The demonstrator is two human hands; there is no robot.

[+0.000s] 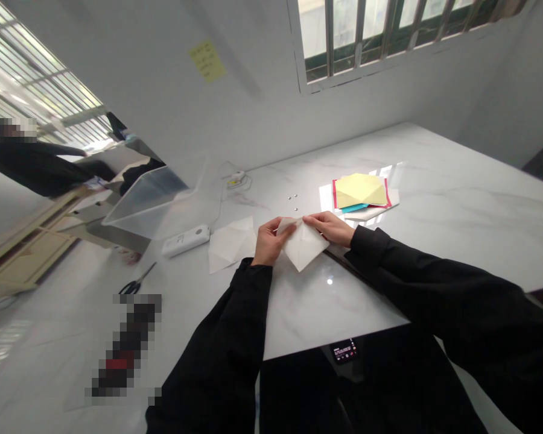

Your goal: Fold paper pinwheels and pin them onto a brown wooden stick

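A folded sheet of white paper is held up between both hands over the marble-look table, one of its corners pointing down toward me. My left hand pinches its upper left part between thumb and fingers. At the top right edge, my right hand grips the same paper, fingertips close to the left thumb. Creases run through the paper from its top to its lower corner. Left of my left hand lies another creased white paper, flat on the table and partly covered by the hand.
Behind my right hand sits a stack of coloured papers, yellow on top. A white power strip, scissors and a clear plastic bin are at left. Several tiny shiny bits lie beyond the hands. A person is at far left.
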